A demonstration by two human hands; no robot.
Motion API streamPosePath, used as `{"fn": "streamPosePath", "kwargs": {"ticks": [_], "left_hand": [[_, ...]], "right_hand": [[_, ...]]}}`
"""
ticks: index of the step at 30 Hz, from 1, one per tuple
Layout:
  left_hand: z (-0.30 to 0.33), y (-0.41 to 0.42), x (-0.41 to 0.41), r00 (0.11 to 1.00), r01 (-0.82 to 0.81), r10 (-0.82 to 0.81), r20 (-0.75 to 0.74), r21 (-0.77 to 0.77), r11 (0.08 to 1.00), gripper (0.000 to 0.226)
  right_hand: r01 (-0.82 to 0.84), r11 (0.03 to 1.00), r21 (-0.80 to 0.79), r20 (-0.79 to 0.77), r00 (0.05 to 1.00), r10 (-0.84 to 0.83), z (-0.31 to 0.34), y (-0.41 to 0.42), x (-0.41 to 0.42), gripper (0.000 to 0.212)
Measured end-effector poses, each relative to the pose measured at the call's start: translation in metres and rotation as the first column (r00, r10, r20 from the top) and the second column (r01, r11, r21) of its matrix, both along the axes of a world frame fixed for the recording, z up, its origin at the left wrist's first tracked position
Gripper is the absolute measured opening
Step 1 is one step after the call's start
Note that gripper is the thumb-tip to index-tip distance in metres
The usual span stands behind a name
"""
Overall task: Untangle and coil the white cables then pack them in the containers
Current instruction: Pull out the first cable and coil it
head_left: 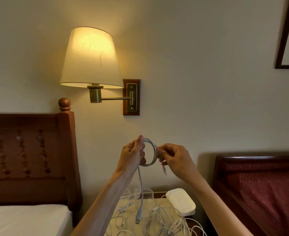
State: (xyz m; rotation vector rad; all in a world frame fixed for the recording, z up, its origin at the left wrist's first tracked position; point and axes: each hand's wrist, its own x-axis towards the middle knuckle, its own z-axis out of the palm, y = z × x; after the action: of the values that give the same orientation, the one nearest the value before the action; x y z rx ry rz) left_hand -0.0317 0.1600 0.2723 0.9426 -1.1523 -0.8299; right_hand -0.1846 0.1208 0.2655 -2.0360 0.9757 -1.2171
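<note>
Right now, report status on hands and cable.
Left hand grips white cable coil. Right hand pinches its side. Connector tail dangles over tangled white cables. Nothing in the way.

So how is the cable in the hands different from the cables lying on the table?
The held cable is wound into a neat round loop, while the table cables lie in a loose tangle. The held cable is raised in the air, pinched by the left hand and the right hand, with one plug end hanging down; the table cables rest untouched on the table. Both are thin and white.
</note>
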Motion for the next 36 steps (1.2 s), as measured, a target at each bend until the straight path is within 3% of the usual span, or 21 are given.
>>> {"fn": "streamPosePath", "kwargs": {"ticks": [3,5,9,13,15,18,22,25,29,33,36], "left_hand": [[-0.006,0.0,-0.002,0.998,-0.052,0.052,0.026,0.0,0.999,0.046],[-0.009,-0.002,-0.003,0.993,-0.095,0.095,0.066,-0.001,0.995,0.043],[-0.016,-0.006,-0.009,0.986,-0.136,0.133,0.102,0.028,0.99,0.042],[-0.022,-0.007,-0.011,0.985,-0.151,0.146,0.092,0.049,0.987,0.043],[-0.024,-0.007,-0.008,0.985,-0.16,0.156,0.071,0.06,0.985,0.043],[-0.023,-0.002,-0.006,0.992,-0.125,0.126,-0.009,0.088,0.988,0.045],[-0.02,0.001,-0.012,0.983,-0.001,0.022,-0.183,0.113,0.994,0.049],[-0.02,0.003,-0.013,0.964,0.079,-0.047,-0.263,0.114,0.99,0.046],[-0.02,0.004,-0.008,0.956,0.095,-0.069,-0.284,0.079,0.992,0.044],[-0.017,0.005,-0.006,0.943,0.104,-0.074,-0.323,0.077,0.992,0.043],[-0.015,0.005,-0.006,0.932,0.121,-0.087,-0.351,0.077,0.99,0.043]], "right_hand": [[0.094,0.995,-0.034,-0.081,0.992,-0.096,0.0,0.006,-0.006,0.011],[0.094,0.994,0.047,-0.049,0.995,-0.091,0.006,0.01,-0.008,0.011],[-0.026,0.959,0.282,0.26,0.964,-0.051,0.019,0.018,-0.008,0.013],[-0.028,0.952,0.306,0.393,0.914,-0.099,0.009,0.025,0.009,0.008],[0.075,0.975,0.211,0.345,0.927,-0.146,-0.001,0.026,0.013,0.003],[0.351,0.927,-0.13,0.144,0.932,-0.333,-0.02,0.024,0.018,0.012],[0.395,0.826,-0.403,0.137,0.918,-0.373,-0.04,0.019,0.023,0.018],[0.266,0.879,-0.396,0.199,0.959,-0.201,-0.037,0.011,0.018,0.015],[-0.05,0.994,-0.094,0.37,0.925,0.082,-0.037,0.014,0.015,0.016],[-0.34,0.94,-0.013,0.436,0.844,0.311,-0.04,0.012,0.001,0.031],[-0.344,0.937,-0.056,0.343,0.875,0.342,-0.044,0.011,0.001,0.036]]}}
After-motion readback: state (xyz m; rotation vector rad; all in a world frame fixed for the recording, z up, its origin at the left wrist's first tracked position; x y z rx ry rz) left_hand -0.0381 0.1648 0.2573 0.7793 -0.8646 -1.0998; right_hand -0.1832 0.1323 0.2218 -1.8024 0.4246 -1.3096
